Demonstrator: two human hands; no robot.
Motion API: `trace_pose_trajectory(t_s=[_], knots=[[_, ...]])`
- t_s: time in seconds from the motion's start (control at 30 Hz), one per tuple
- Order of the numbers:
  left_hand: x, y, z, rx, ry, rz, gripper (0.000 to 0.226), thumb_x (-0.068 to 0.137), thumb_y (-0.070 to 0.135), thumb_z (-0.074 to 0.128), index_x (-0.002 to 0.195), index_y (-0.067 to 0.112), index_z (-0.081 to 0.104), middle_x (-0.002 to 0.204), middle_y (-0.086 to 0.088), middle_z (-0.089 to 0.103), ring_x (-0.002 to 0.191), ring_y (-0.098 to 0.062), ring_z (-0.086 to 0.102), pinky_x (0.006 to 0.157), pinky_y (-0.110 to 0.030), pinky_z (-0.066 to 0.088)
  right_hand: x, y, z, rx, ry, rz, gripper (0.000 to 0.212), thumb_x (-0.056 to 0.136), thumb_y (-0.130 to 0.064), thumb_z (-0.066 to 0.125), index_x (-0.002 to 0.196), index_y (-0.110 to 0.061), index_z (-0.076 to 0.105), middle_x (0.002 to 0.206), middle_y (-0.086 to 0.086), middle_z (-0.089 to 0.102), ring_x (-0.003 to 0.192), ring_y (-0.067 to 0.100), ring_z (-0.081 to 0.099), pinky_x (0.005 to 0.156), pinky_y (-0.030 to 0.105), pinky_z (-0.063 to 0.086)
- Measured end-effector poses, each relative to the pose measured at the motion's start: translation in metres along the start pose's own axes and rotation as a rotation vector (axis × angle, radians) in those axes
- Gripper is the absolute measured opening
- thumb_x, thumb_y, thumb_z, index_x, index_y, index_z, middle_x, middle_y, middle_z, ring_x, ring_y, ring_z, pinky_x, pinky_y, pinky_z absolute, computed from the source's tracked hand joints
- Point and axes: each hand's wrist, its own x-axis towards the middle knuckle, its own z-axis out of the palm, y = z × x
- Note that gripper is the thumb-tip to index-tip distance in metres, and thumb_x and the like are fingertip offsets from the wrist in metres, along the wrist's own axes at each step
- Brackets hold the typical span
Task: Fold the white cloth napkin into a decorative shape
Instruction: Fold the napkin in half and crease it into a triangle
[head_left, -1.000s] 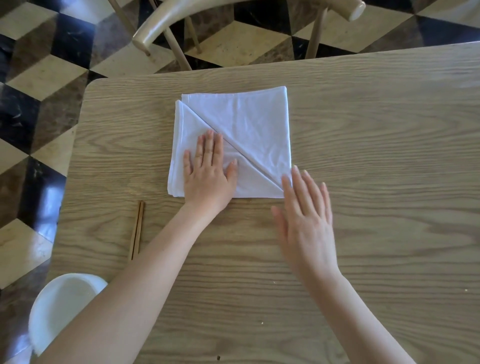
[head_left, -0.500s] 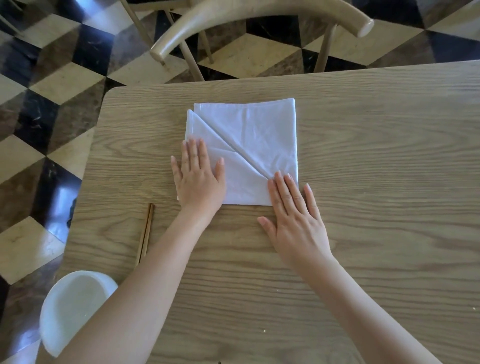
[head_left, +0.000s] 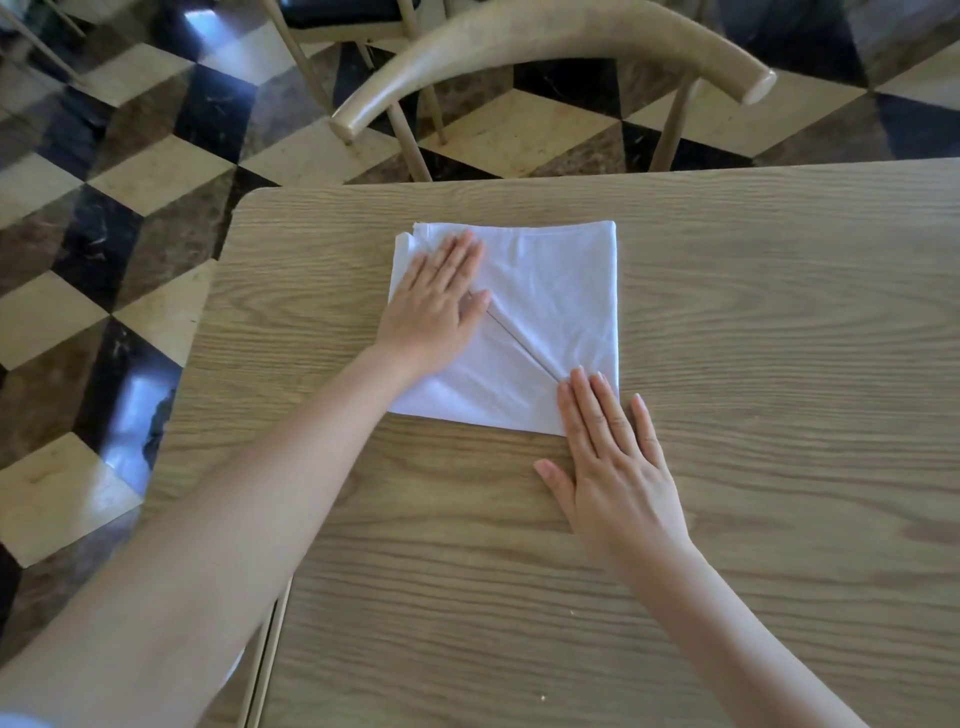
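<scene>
On the wooden table (head_left: 727, 519): folded white napkin (head_left: 561, 301). Left hand (head_left: 436, 306) slid farther up to the far-left corner, flat, fingers spread, gripping nothing. Right hand (head_left: 613, 462) likewise flat on the near-right corner. Chopsticks (head_left: 267, 660) mostly hidden beneath forearm.

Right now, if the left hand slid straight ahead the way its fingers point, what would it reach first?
The left hand points up and right across the napkin, so it would first cross the napkin's far edge onto bare table, nothing else showing there.
</scene>
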Motion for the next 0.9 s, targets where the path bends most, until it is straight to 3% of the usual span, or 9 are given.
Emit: trace_pose_trajectory(t_s=[0.2,0.3,0.33,0.4,0.47,0.53,0.6,0.77,0.9], knots=[[0.014,-0.015,-0.001,0.032,0.004,0.018,0.056,0.097,0.044,0.008,0.147,0.021,-0.005,0.158,0.003,-0.007,0.143,-0.008,-0.01,0.117,-0.035,-0.008,-0.002,0.002,-0.007,0.026,-0.037,-0.028,0.069,0.091,-0.051,0.025,0.146,-0.01,0.021,0.154,0.005,0.019,0.143,0.02,0.015,0.117,0.04,0.008],[0.024,-0.022,-0.011,0.069,-0.027,-0.033,0.056,0.098,0.043,0.007,0.147,0.02,-0.006,0.158,0.003,-0.01,0.142,-0.009,-0.012,0.117,-0.039,-0.009,-0.001,0.004,-0.009,0.067,-0.074,-0.06,0.071,0.091,-0.056,0.018,0.148,-0.017,0.004,0.155,-0.003,-0.003,0.143,0.012,-0.006,0.117,0.033,-0.008],[0.026,-0.024,-0.017,0.073,-0.048,-0.089,0.056,0.098,0.042,0.007,0.147,0.019,-0.006,0.158,0.002,-0.01,0.143,-0.01,-0.013,0.117,-0.041,-0.009,0.001,0.007,-0.011,0.174,-0.094,-0.071,0.069,0.091,-0.056,0.019,0.147,-0.021,0.0,0.154,-0.008,-0.01,0.141,0.006,-0.014,0.115,0.028,-0.015],[0.02,-0.017,-0.026,0.036,-0.023,-0.234,0.057,0.099,0.04,0.012,0.148,0.014,-0.002,0.158,-0.004,-0.008,0.144,-0.016,-0.011,0.117,-0.044,-0.009,0.007,0.02,-0.023,0.515,-0.137,-0.031,0.062,0.094,-0.053,0.023,0.147,-0.026,0.006,0.155,-0.015,-0.004,0.139,-0.005,-0.012,0.113,0.016,-0.014],[0.001,0.015,-0.026,-0.026,0.085,-0.149,0.057,0.099,0.037,0.016,0.147,0.01,0.005,0.158,-0.01,0.001,0.144,-0.021,-0.004,0.116,-0.045,-0.004,0.009,0.035,-0.035,0.638,-0.05,0.014,0.061,0.094,-0.053,0.022,0.147,-0.025,0.014,0.153,-0.017,0.006,0.14,-0.007,-0.003,0.113,0.013,-0.007],[-0.031,0.06,-0.016,-0.097,0.113,0.193,0.055,0.097,0.035,0.018,0.146,0.01,0.015,0.156,-0.01,0.014,0.143,-0.019,0.003,0.116,-0.042,0.001,0.005,0.039,-0.041,0.452,0.016,-0.056,0.057,0.095,-0.045,0.024,0.146,-0.019,0.019,0.153,-0.012,0.01,0.144,0.003,0.002,0.116,0.022,-0.005],[-0.057,0.086,-0.002,-0.061,0.025,0.388,0.051,0.099,0.033,0.022,0.146,0.015,0.017,0.156,-0.004,0.016,0.142,-0.015,0.004,0.118,-0.04,0.003,-0.002,0.032,-0.033,0.273,-0.013,-0.139,0.059,0.093,-0.042,0.023,0.145,-0.014,0.024,0.153,-0.003,0.017,0.144,0.014,0.007,0.117,0.03,-0.001],[-0.043,0.067,0.008,0.065,-0.044,0.398,0.054,0.098,0.038,0.021,0.145,0.019,0.002,0.157,-0.001,0.006,0.144,-0.014,-0.002,0.119,-0.039,-0.001,-0.017,0.031,-0.014,0.043,-0.03,-0.156,0.061,0.09,-0.044,0.033,0.14,-0.008,0.037,0.149,0.005,0.034,0.138,0.02,0.029,0.112,0.041,0.017],[-0.009,0.031,0.003,0.047,-0.054,0.236,0.055,0.099,0.039,0.018,0.145,0.024,-0.007,0.158,0.003,-0.004,0.143,-0.01,-0.008,0.118,-0.035,-0.006,-0.016,0.034,-0.01,0.017,-0.001,-0.166,0.062,0.09,-0.047,0.033,0.14,-0.01,0.038,0.149,0.004,0.034,0.138,0.019,0.03,0.111,0.041,0.021]])
